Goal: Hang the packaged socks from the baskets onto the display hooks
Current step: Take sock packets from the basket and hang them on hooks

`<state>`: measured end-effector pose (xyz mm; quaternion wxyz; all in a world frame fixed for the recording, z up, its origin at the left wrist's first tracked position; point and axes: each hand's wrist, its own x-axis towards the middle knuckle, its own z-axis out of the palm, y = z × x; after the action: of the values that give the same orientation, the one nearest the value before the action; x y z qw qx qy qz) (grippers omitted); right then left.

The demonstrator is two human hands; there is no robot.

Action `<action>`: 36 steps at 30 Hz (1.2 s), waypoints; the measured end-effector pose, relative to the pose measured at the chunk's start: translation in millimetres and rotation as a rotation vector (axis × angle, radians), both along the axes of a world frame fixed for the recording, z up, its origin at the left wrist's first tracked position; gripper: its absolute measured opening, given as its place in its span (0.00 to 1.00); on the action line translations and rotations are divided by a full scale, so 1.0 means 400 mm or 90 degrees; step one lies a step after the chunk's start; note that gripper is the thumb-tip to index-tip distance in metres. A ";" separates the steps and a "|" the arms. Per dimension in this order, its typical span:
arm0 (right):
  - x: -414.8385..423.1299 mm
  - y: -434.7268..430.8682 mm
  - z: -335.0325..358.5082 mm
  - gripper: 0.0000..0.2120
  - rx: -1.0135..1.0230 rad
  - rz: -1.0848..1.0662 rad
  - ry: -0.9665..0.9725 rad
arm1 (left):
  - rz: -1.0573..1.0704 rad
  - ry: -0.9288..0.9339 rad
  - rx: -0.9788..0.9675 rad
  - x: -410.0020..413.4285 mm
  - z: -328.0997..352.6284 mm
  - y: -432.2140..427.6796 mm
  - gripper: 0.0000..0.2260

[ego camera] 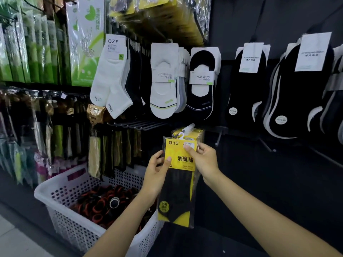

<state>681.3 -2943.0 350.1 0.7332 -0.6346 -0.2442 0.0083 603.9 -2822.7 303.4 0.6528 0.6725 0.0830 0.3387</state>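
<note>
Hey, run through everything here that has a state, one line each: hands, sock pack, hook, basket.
Left hand: grips the pack's left edge.
Right hand: pinches the pack's top right corner.
Yellow sock pack: upright, held in both hands.
Display hook: loaded with matching packs.
White basket: holds black-and-orange items.

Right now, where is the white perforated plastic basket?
Head view, lower left: white perforated plastic basket, below hanging packs, left of the left hand gripping the yellow sock package.
</note>
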 end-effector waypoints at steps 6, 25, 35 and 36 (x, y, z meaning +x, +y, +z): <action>0.083 0.072 -0.016 0.03 -0.019 -0.065 0.019 | 0.038 0.022 0.041 0.095 -0.019 0.046 0.22; 0.064 -0.172 -0.291 0.20 -0.256 -0.103 0.124 | 0.005 0.165 0.207 0.046 -0.226 0.030 0.23; -0.312 -0.518 -0.732 0.18 -0.631 0.018 0.216 | -0.295 0.468 0.526 -0.325 -0.575 -0.194 0.24; -0.348 -0.549 -0.791 0.18 -0.670 0.030 0.229 | -0.317 0.505 0.526 -0.355 -0.620 -0.213 0.23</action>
<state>542.3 -3162.5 33.9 0.3472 -0.8982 -0.0920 0.2535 461.8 -2908.1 55.2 0.3173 0.9433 0.0220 -0.0951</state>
